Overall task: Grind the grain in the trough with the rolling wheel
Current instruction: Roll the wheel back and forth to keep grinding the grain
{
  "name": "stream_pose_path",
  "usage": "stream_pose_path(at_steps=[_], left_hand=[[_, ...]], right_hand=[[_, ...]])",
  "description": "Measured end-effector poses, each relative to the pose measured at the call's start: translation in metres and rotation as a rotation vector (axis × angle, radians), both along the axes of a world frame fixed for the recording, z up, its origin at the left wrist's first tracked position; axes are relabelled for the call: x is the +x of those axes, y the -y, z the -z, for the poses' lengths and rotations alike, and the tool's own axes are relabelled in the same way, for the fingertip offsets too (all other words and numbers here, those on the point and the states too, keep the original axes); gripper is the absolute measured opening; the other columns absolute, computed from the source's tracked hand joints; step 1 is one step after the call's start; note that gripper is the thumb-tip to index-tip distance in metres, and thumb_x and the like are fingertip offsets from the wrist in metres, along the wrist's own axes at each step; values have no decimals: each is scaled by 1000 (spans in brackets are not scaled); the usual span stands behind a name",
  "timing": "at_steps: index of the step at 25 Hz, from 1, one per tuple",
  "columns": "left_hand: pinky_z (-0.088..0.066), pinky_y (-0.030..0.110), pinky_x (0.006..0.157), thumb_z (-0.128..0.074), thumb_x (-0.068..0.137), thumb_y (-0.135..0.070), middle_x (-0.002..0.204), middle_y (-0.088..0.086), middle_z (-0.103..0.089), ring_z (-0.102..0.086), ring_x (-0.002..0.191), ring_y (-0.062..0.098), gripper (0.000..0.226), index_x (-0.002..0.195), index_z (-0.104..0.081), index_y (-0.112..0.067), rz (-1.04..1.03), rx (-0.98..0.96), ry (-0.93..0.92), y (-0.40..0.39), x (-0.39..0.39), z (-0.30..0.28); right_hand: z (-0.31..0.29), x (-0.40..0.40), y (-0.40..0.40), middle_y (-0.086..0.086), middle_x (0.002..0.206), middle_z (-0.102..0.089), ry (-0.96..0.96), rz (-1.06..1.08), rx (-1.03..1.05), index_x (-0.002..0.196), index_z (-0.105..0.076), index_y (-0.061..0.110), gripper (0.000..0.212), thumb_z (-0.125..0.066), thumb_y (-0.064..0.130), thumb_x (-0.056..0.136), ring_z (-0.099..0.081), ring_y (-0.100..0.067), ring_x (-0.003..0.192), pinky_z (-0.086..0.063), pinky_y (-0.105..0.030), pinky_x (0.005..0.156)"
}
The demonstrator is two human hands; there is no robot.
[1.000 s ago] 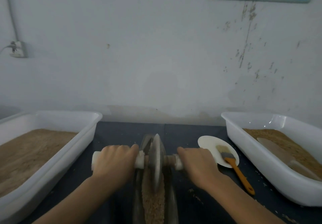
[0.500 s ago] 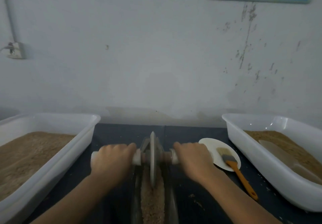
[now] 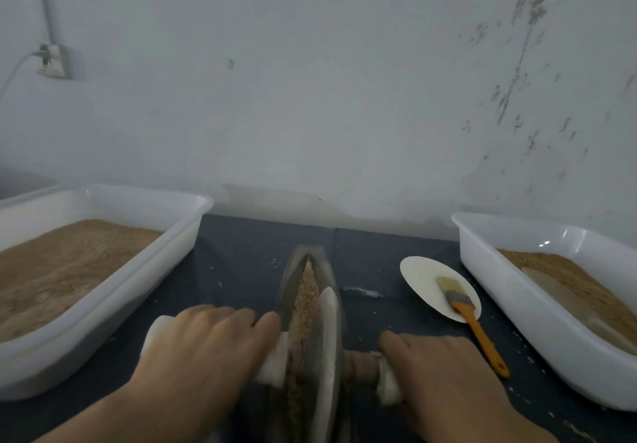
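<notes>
Grain (image 3: 305, 301), coarse and tan, lies in a narrow strip along the boat-shaped dark trough (image 3: 293, 280), running away from the grip toward the wall; its near end is cut off by the frame's lower edge.

Far out to the left of the grip sits a white plastic tub (image 3: 144, 270), its left part cut off, filled with fine brown meal. The left hand (image 3: 203, 353) curls over the pale wrapped handle (image 3: 157, 334), whose end pokes out beyond the knuckles; the fingers underneath are hidden. Between the two hands stands the rolling wheel (image 3: 327, 339), a thin pale disc on edge in the trough's groove, blurred and with its lower rim out of view. The right hand (image 3: 437, 370) wraps the other handle end, where a brownish axle (image 3: 358, 366) and a bit of white wrapping show.

Beyond the right hand lies a white oval dish (image 3: 424, 277) with a brush (image 3: 465, 308) across it, pale bristles, orange handle. Farther right is a second white tub (image 3: 517, 291), partly cut off, holding brown meal and a half-buried pale scoop (image 3: 565, 294) that is hard to make out.
</notes>
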State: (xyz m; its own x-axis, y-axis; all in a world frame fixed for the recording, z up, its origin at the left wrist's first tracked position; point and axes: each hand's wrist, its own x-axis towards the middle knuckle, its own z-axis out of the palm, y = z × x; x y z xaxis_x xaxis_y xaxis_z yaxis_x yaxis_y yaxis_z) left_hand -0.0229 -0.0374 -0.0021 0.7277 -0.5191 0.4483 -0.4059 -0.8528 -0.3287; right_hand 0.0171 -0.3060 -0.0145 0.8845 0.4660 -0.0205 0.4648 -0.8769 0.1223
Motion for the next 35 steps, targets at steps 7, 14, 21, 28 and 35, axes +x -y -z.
stream_pose_path(at_steps=[7,14,21,28,35], left_hand=[[-46,35,76,-59,84,-19,100,1,-62,-62,93,25,24,105,-47,-19,-294,63,8,17,104,-20],[-29,26,51,-69,63,-15,66,-6,-49,-46,53,15,24,77,-51,-22,56,-118,110,-8,7,17],[-23,23,50,-84,56,-29,65,-9,-53,-41,49,8,48,80,-42,-29,-109,-86,-26,-19,48,27],[-34,29,56,-60,83,-40,75,-10,-55,-55,66,13,22,89,-41,-33,-293,-165,-160,-17,77,18],[-21,23,45,-79,41,-26,57,-12,-40,-40,43,13,54,75,-38,-32,-22,-90,-30,-25,5,26]], right_hand=[[-10,91,-28,-2,105,-65,284,127,145,105,-46,23,27,-58,40,87,-61,-29,94,-43,-36,72],[5,-11,3,5,59,-53,521,-192,152,74,-51,26,32,-74,19,53,-48,-12,46,-36,-27,42],[-19,40,-27,2,92,-64,452,-9,-98,99,-49,24,26,-66,25,79,-62,-22,78,-43,-33,60],[-25,57,-36,-3,89,-66,475,-62,-52,96,-52,19,23,-67,19,78,-63,-29,78,-32,-34,56],[4,-19,6,5,55,-49,453,-158,82,73,-46,24,50,-83,22,40,-46,-16,41,-33,-30,36]])
